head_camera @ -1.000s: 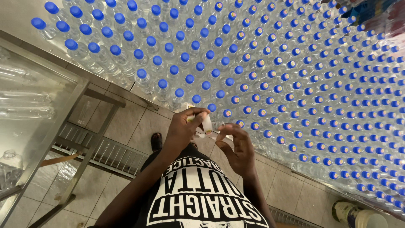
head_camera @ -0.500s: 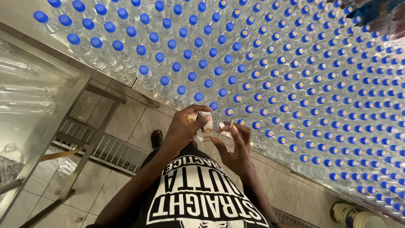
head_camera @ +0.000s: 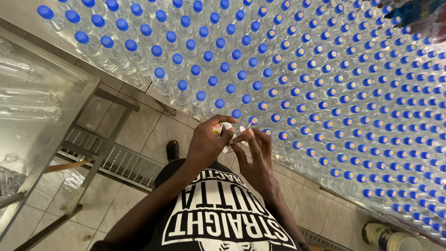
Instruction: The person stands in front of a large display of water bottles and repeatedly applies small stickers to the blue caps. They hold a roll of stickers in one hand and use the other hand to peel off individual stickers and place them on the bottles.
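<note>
- Left hand point(head_camera: 204, 145): fingers pinch a small white label strip point(head_camera: 225, 131), just off the desk point(head_camera: 28, 14) near edge.
- Right hand point(head_camera: 254, 155): fingers pinch the strip's far end, beside the nearest blue-capped bottles point(head_camera: 236, 116).

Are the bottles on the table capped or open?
Capped: every bottle in view stands upright with a blue cap on its neck.
</note>
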